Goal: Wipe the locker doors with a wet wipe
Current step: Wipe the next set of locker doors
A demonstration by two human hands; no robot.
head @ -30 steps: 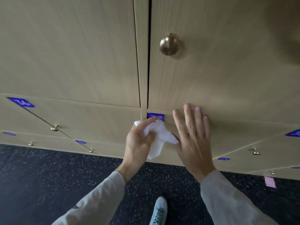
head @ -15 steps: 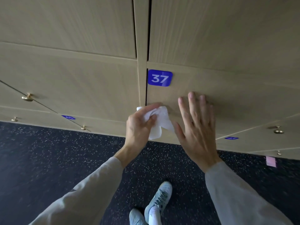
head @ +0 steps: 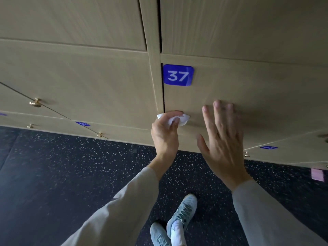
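A wall of pale wood locker doors fills the upper view. The door with the blue tag 37 [head: 178, 75] is the locker door [head: 248, 86] in front of me. My left hand [head: 166, 134] grips a crumpled white wet wipe [head: 182, 119] and holds it against the door's left edge, just below the tag. To the right, my right hand [head: 221, 139] lies with straight, spread fingers, its fingertips on the same door.
Brass knobs [head: 35, 102] dot the neighbouring doors at left, with smaller blue tags [head: 82, 123] lower down. Below the lockers runs dark speckled floor [head: 71, 174]. My pale blue shoes [head: 181, 215] stand near the bottom middle. A pink patch [head: 317, 174] lies at far right.
The view tilted down, so the big knob left the frame and tag 37 came into full view. The wipe has been bunched smaller and now sits at the door's left edge.
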